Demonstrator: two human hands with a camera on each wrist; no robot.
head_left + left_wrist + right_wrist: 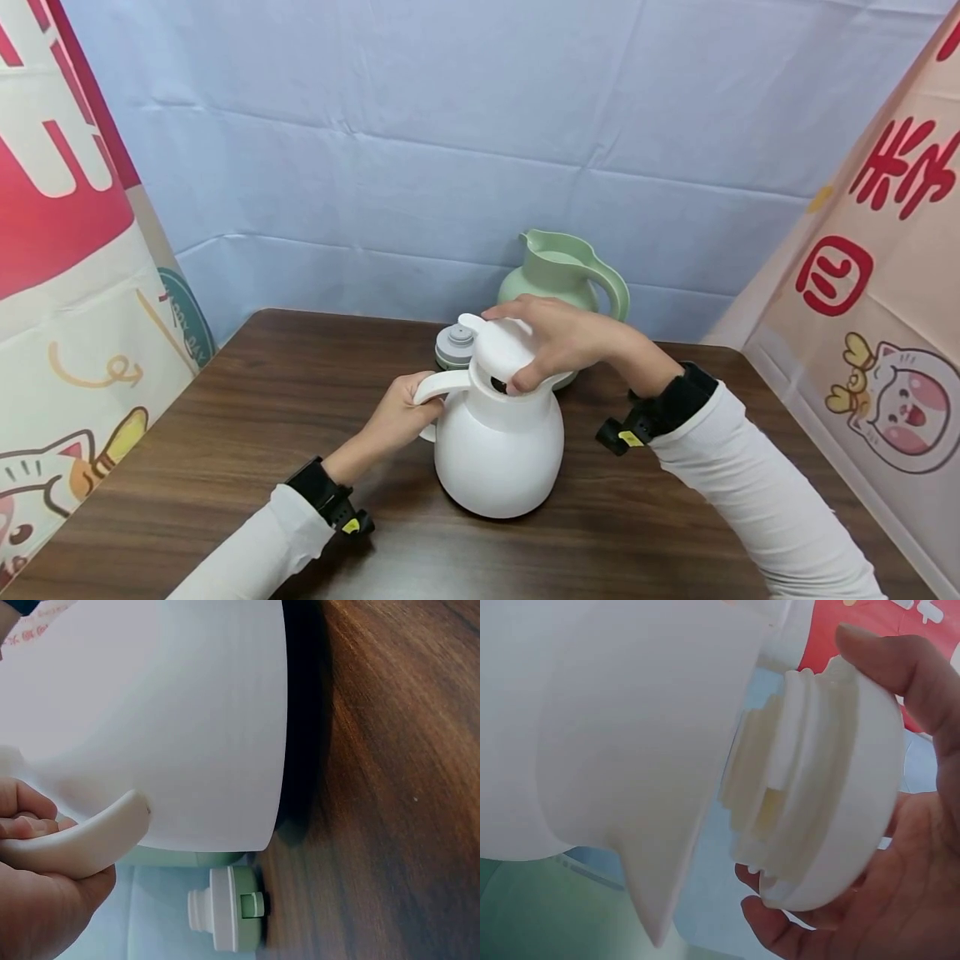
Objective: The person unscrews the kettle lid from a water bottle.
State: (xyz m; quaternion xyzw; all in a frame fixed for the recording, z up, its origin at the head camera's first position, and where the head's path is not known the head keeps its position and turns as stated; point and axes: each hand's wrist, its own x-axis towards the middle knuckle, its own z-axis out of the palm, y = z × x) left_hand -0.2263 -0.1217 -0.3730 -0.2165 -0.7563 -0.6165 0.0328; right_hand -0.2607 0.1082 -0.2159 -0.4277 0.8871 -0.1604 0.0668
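Note:
A white vacuum jug (498, 458) stands upright on the table, its spout turned toward the right. My left hand (402, 417) grips the jug's handle (97, 838), fingers wrapped around it. Over the jug's mouth, my right hand (562, 337) holds the white screw lid (504, 348) by its rim, thumb on one side and fingers on the other. In the right wrist view the lid's stepped, threaded plug (757, 769) faces the mouth, and a gap shows between them. A dark bit of the opening is visible under the tilted lid in the head view.
Behind the white jug is a pale green jug (555, 271) without a lid, partly hidden. Beside it a green and grey lid (455, 343) lies plug up on the brown wooden table (322, 367). A pale blue cloth (375, 167) hangs at the back, with printed cloths at both sides.

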